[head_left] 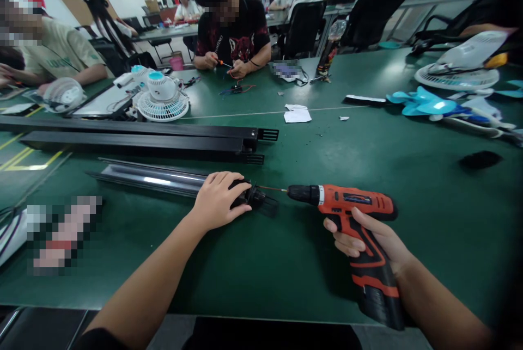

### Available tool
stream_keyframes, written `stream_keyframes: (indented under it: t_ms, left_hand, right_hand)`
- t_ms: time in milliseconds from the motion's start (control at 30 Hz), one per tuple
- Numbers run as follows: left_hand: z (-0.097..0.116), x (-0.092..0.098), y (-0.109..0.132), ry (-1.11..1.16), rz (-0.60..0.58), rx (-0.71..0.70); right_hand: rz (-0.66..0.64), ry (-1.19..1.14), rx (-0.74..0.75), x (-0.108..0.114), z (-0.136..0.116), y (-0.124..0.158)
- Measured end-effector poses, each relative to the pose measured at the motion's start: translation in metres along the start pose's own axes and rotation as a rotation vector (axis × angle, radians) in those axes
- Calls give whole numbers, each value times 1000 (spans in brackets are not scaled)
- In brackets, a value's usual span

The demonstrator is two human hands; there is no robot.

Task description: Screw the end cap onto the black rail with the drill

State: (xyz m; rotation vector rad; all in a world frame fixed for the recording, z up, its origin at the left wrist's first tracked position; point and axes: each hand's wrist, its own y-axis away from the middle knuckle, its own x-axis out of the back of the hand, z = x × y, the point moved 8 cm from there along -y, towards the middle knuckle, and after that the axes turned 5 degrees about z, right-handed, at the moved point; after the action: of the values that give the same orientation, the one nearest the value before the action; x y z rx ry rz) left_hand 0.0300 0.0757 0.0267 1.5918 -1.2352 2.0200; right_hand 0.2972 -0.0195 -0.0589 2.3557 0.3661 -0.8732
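My right hand (368,235) is wrapped round the handle of an orange and black cordless drill (355,201), held on its side over the green table. The drill's long thin bit (272,189) points left at the end of a long dark housing (159,178) with a shiny, glassy surface. Over that end lies my left hand (220,197), its fingers closed round the black end piece (256,196). Whether the bit's tip touches the end piece, I cannot tell.
Long black housings (139,140) lie behind. White fan parts (163,102) stand at the back left, blue fan blades (425,102) at the right. White paper (297,114) and a brush (365,100) lie mid-table. Across the table a person (235,29) holds a screwdriver.
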Motion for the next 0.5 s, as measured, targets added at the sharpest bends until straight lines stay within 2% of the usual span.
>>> stream_keyframes:
  t_ms: [500]
  left_hand:
    - [0, 1, 0, 11, -3, 0]
  right_hand:
    - [-10, 16, 4, -3, -1, -3]
